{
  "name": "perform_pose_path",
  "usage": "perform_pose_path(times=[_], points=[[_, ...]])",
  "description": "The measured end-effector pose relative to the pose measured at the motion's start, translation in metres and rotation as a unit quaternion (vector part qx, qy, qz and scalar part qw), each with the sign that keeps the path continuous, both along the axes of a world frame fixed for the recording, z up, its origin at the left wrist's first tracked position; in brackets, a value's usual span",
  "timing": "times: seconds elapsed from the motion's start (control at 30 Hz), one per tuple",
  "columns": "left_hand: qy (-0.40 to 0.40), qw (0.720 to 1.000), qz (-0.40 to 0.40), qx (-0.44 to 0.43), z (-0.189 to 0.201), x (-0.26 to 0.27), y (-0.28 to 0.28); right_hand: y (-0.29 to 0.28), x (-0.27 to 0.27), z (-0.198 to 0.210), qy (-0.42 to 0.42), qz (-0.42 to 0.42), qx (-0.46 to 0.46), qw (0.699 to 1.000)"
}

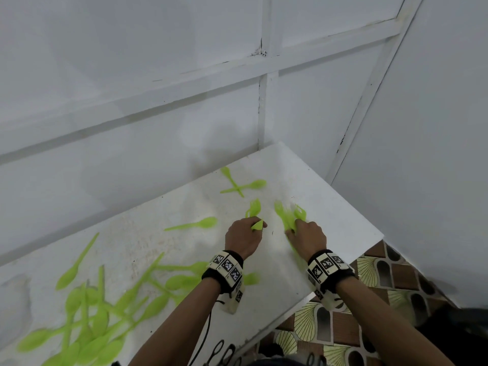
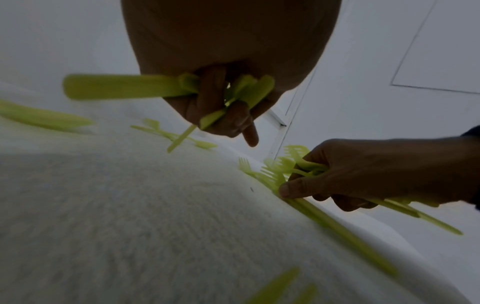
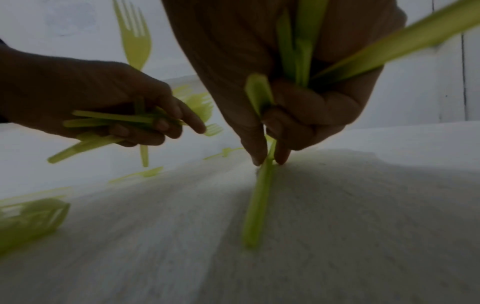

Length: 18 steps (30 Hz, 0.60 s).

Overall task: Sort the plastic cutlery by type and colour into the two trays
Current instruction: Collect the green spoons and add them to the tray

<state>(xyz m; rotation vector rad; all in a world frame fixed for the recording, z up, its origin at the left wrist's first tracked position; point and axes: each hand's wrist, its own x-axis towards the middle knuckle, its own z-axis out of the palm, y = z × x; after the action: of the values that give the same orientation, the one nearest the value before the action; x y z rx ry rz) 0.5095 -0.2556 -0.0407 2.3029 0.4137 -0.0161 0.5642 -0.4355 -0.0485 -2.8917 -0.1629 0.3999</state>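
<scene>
Gathering green forks, the left hand [image 1: 244,237] and right hand [image 1: 307,237] each clamp a bundle of forks [image 1: 289,215], while loose spoons [image 1: 100,320] lie behind the left wrist, unsorted; no tray is visible, so sorting appears early.

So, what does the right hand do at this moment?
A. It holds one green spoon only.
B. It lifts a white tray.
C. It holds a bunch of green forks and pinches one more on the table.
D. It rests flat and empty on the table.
C: the right hand grips several green forks while its fingertips pinch another green piece lying on the white table.
</scene>
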Motion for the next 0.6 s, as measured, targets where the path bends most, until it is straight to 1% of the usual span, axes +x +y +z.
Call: perform_pose_path(times=[0.17,0.3,0.5,0.6], points=[[0.04,0.991,-0.019,0.124,0.0,0.033,-0.025,-0.007,0.004,-0.004,0.019,-0.002,0.034,0.999],[0.079,0.975,-0.02,0.208,-0.002,0.053,-0.044,-0.024,0.008,-0.011,0.008,-0.013,0.102,0.995],[0.1,0.957,-0.047,0.267,-0.004,0.069,-0.072,-0.048,0.023,-0.012,-0.032,-0.034,0.151,0.987],[0.115,0.952,-0.061,0.279,-0.007,0.073,-0.079,-0.053,0.025,-0.016,-0.039,-0.041,0.197,0.979]])
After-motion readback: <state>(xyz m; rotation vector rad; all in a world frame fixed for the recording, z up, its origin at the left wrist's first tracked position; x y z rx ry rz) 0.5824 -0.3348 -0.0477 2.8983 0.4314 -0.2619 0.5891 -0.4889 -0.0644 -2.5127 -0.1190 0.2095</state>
